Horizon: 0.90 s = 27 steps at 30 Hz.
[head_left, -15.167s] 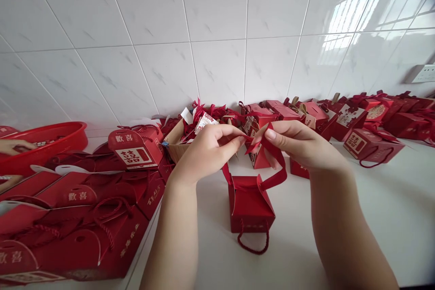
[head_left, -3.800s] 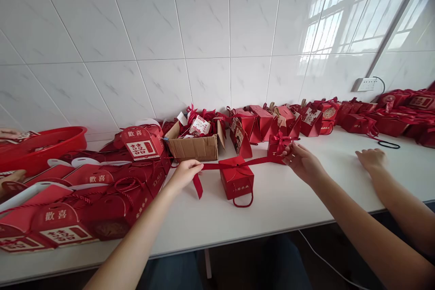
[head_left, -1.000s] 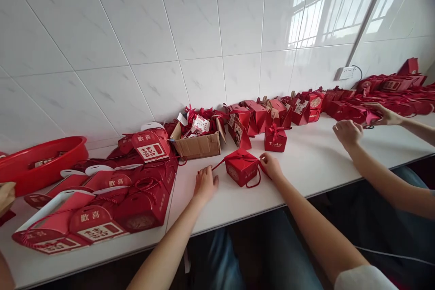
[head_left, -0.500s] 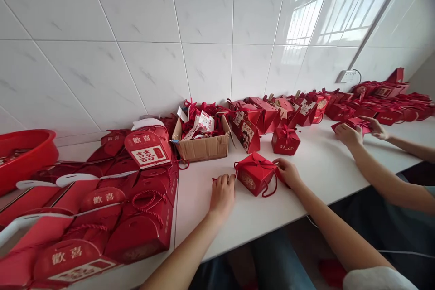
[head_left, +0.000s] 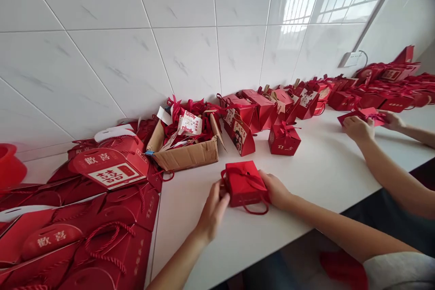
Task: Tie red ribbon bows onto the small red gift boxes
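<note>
A red gift box [head_left: 245,186] with a ribbon across its top and a cord loop hanging at its front sits between my two hands above the white tabletop. My left hand [head_left: 212,210] grips its left side, thumb toward the front corner and fingers partly hidden behind. On the opposite side, my right hand [head_left: 277,191] holds the box's right edge, its fingertips hidden. Just behind stands a smaller red box [head_left: 284,140] with a bow on top.
A cardboard box [head_left: 185,157] of red ribbons and printed tags stands near the tiled wall. Many red boxes [head_left: 115,217] cover the left side, beside a red basin [head_left: 12,167]. More boxes line the wall. At right, another person's hands [head_left: 362,129] handle a red piece.
My left hand has come against the box's left side, where it was apart from it before. The box has turned a little, and the whole view has shifted.
</note>
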### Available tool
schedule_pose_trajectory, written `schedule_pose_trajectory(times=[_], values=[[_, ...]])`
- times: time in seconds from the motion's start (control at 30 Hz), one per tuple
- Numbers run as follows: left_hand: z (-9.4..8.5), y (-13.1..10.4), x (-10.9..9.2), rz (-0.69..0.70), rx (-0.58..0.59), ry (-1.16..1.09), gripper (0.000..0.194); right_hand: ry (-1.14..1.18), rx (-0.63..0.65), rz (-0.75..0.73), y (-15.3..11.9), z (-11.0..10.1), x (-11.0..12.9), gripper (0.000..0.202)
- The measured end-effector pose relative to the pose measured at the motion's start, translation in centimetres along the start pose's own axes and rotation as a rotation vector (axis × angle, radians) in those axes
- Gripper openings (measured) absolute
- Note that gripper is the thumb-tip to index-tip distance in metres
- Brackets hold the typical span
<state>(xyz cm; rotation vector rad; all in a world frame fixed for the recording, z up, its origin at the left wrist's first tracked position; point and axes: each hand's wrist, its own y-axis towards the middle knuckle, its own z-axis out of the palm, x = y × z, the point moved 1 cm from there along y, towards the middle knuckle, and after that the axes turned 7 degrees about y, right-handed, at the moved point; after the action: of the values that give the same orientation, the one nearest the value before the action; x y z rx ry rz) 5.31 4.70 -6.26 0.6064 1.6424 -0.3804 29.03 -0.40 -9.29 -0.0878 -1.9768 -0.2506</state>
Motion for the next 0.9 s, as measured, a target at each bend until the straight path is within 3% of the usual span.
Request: schedule_pose_trajectory(times=[0.07,0.13,0.27,0.33,0.53,0.7,0.9], values=[[-0.3,2.3,0.1,-0.05,-0.146,-0.159,0.027,0.047,0.082,-0.023,2.0,0.3,0.2,0.011],[-0.7,4.9,0.9,-0.089,-0.224,-0.184,0.03,0.104,0.108,-0.033,4.5,0.7,0.2,0.009],[-1.6,8.0,2.6,-0.158,-0.264,-0.248,0.046,0.247,-0.044,-0.016,8.0,1.9,-0.2,0.012],[-1.9,8.0,2.7,-0.176,-0.235,-0.273,0.045,0.312,-0.053,-0.012,8.2,2.3,-0.4,0.019],[-3.3,5.5,1.6,-0.235,-0.12,-0.325,0.033,0.448,0.096,0.011,7.1,1.8,0.0,0.032],[-4.2,5.1,2.4,-0.245,-0.067,-0.371,0.04,0.498,0.117,0.02,7.5,1.2,0.4,0.035],[-4.9,5.5,2.7,-0.202,-0.051,-0.502,0.039,0.761,0.311,0.209,7.3,-0.1,-1.1,0.05]])
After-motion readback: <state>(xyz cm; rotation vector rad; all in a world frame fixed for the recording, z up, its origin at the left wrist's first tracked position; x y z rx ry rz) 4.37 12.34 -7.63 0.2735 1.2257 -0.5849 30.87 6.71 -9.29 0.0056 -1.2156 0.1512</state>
